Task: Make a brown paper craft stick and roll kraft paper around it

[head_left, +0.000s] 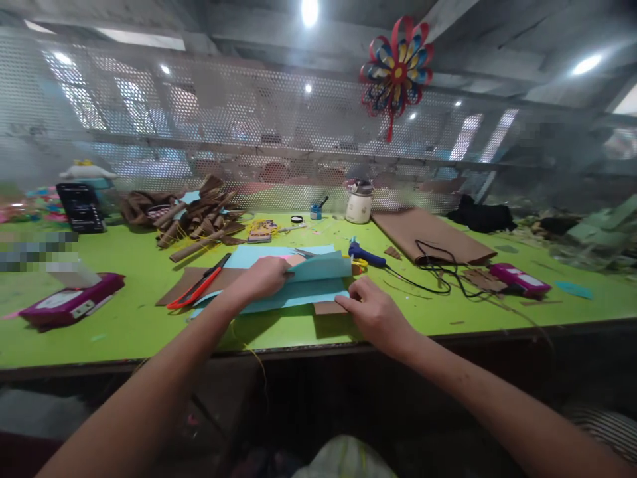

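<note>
A folded sheet of light blue paper (318, 269) is between my hands, its upper flap raised off the layer below. My left hand (269, 275) is closed on the flap's left part. At the lower right corner, my right hand (375, 309) pinches the paper's edge with thumb and fingers. Brown paper (331, 309) shows under that corner, and more lies to the left. On it rests a long red-and-black tool (204, 284), its kind unclear. Just right of the flap lies a blue glue gun (367, 255), near a yellow handle (361, 263) partly hidden by the paper.
Rolled brown paper (199, 219) is heaped at the back left, a phone (80, 207) beside it. A white jar (359, 202) and folded brown paper (432, 236) stand behind. Black cord (442, 269) trails right. Purple power strips (74, 302) lie at both sides of the green table (279, 335).
</note>
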